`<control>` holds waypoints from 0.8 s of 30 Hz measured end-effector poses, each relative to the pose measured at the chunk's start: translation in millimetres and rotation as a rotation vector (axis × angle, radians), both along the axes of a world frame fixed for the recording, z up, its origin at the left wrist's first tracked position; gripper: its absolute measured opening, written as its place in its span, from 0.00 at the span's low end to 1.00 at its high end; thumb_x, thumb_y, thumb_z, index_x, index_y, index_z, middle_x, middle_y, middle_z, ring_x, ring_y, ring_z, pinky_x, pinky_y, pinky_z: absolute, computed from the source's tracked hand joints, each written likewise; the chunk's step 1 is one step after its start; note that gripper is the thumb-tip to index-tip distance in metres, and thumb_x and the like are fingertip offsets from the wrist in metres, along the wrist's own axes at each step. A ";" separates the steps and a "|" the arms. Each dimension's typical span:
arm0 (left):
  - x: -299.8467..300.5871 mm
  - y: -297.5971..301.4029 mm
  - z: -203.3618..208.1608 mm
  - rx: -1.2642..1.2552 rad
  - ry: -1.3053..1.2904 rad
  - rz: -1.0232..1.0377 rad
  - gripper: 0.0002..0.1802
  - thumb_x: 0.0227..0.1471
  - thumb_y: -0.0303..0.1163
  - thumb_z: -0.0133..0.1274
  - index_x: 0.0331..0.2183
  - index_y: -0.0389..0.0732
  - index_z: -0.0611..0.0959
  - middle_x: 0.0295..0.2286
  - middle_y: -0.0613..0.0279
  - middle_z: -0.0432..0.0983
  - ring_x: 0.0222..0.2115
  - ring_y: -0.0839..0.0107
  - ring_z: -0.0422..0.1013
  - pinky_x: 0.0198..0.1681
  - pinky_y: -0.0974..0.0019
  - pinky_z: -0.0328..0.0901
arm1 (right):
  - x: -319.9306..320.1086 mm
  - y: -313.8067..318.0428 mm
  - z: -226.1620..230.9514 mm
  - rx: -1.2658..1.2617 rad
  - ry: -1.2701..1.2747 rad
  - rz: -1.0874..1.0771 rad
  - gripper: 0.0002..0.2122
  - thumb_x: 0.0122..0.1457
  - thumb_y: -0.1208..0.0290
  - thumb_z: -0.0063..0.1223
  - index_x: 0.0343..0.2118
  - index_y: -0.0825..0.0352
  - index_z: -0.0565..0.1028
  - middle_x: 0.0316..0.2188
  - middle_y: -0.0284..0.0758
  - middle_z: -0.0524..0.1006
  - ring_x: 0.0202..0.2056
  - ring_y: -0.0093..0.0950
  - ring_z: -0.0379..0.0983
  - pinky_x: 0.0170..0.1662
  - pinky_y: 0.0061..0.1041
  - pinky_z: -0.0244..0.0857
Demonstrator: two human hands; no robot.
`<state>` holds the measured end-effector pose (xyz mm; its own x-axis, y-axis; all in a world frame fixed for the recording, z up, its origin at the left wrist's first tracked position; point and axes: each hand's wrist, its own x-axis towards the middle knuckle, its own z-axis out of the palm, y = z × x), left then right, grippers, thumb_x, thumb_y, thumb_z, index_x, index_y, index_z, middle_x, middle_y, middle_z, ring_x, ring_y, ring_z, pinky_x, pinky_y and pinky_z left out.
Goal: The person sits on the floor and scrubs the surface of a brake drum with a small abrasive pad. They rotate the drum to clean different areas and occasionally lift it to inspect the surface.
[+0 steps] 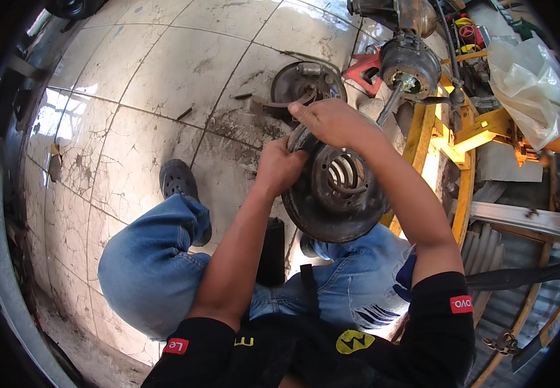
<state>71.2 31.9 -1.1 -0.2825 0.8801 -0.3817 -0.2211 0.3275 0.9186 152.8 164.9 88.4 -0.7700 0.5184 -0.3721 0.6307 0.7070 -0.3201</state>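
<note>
A dark, greasy brake backing plate (335, 216), round with a big centre hole, is held tilted in front of my knees. My left hand (280, 167) is closed on its upper left edge, thumb toward the plate's face. Along the upper edge my right hand (333, 123) is also closed, its fingertips hidden behind the metal. Curved, coil-like bars (341, 173) show through the hole. Just past my hands, another round brake assembly (306, 81) lies on the floor, with a curved brake shoe (279, 105) at its near side.
A red stand (365, 72) is beside a greasy axle (410, 64) at the far right. Yellow metal framing (464, 152) and a clear plastic bag (531, 87) take up the right. A black cylinder (271, 252) is between my legs. Stained tiles (134, 84) cover the floor leftward.
</note>
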 end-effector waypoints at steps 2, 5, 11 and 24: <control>2.7 1.0 7.7 0.012 -0.009 0.008 0.18 0.43 0.27 0.54 0.39 0.31 0.81 0.27 0.58 0.79 0.26 0.72 0.73 0.31 0.66 0.68 | -3.2 7.3 5.8 -0.030 -0.097 -0.057 0.42 0.62 0.35 0.20 0.30 0.74 0.78 0.30 0.55 0.75 0.39 0.55 0.71 0.46 0.44 0.64; -2.5 1.7 16.9 -0.009 0.125 -0.019 0.19 0.42 0.28 0.54 0.39 0.31 0.81 0.27 0.57 0.79 0.26 0.72 0.73 0.32 0.66 0.68 | 0.3 5.6 12.5 -0.091 -0.037 -0.103 0.42 0.62 0.34 0.21 0.30 0.75 0.77 0.30 0.57 0.75 0.39 0.55 0.70 0.45 0.43 0.63; 5.9 0.8 9.7 0.016 0.048 -0.016 0.19 0.42 0.28 0.54 0.39 0.30 0.81 0.27 0.56 0.79 0.27 0.70 0.74 0.34 0.64 0.68 | 2.3 12.0 9.4 -0.052 -0.138 -0.125 0.45 0.60 0.31 0.16 0.31 0.73 0.79 0.32 0.56 0.76 0.40 0.53 0.71 0.47 0.42 0.63; 2.8 2.7 22.4 -0.010 0.201 -0.069 0.18 0.44 0.27 0.54 0.39 0.30 0.81 0.28 0.56 0.79 0.28 0.71 0.74 0.35 0.66 0.68 | 17.3 18.2 28.8 -0.171 0.028 -0.209 0.41 0.61 0.33 0.20 0.39 0.66 0.81 0.37 0.51 0.78 0.45 0.48 0.72 0.53 0.36 0.61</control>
